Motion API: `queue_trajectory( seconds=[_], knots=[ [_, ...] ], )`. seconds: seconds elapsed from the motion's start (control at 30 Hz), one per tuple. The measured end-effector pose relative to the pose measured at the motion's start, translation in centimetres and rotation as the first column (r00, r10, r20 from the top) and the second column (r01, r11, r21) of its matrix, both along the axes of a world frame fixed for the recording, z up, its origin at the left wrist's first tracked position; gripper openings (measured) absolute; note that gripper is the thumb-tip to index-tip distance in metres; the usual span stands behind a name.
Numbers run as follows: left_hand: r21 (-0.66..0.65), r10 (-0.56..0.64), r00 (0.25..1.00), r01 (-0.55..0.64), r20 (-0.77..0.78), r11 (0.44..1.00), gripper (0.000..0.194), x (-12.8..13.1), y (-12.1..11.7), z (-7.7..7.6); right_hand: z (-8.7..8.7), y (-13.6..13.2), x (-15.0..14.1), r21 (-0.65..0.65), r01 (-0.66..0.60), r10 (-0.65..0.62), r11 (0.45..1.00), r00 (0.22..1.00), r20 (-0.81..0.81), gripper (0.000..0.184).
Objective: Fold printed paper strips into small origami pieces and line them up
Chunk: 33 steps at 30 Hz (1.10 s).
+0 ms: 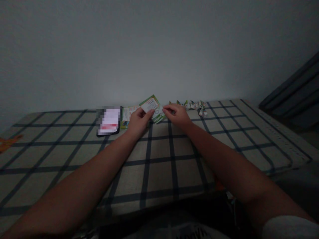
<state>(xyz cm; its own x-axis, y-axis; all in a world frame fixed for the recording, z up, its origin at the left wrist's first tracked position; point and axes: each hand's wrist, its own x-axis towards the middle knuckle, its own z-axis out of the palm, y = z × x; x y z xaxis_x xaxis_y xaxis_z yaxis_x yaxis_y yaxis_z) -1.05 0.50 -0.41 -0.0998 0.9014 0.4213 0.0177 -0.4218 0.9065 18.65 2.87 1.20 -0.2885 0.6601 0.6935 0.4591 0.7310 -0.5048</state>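
A small green-and-white printed paper point(151, 106) is held up just above the checked tablecloth point(159, 159) near the far wall. My left hand point(138, 121) pinches its lower left edge. My right hand point(177, 114) grips its right edge with closed fingers. More printed paper point(127, 114) lies flat on the cloth just behind my left hand.
A tablet or phone with a lit screen point(109, 121) lies left of my hands. Several small folded paper pieces point(196, 107) sit in a row at the back right. An orange scrap point(8, 142) lies at the left edge. A dark object point(294, 89) stands right.
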Motion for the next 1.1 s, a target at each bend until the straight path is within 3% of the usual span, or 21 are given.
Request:
queue_trajectory(
  seconds=[0.17, 0.33, 0.47, 0.67, 0.83, 1.1],
  knots=[
    [-0.046, 0.010, 1.000, -0.009, 0.027, 0.999, 0.038, -0.3, 0.0, 0.0, 0.3, 0.1, 0.0, -0.125, 0.007, -0.023, 0.992, 0.992, -0.126, 0.025],
    [-0.123, -0.144, 0.990, 0.144, 0.007, 0.982, 0.041, -0.3, -0.2, -0.5, -0.2, 0.3, -0.8, -0.327, -0.139, 0.043, 0.935, 0.957, -0.285, 0.029],
    [-0.125, -0.179, 0.984, 0.176, -0.014, 0.976, 0.042, -0.1, -0.3, -0.6, -0.9, 0.5, -1.5, -0.364, -0.232, 0.084, 0.902, 0.922, -0.378, 0.027],
    [-0.095, -0.111, 0.993, 0.114, 0.033, 0.989, 0.044, 0.1, -0.2, 0.1, -0.9, 0.7, -1.4, -0.371, -0.228, 0.073, 0.900, 0.919, -0.388, 0.027],
    [-0.080, -0.035, 0.999, 0.032, -0.041, 0.996, 0.037, 0.0, -0.2, 0.3, -0.9, 0.5, -1.6, -0.393, -0.229, 0.064, 0.890, 0.919, -0.390, 0.028],
    [-0.092, -0.049, 0.998, 0.045, -0.046, 0.995, 0.040, 0.2, -0.2, 0.1, -0.6, 0.3, -1.6, -0.428, -0.226, 0.013, 0.875, 0.895, -0.445, 0.035]
  ],
)
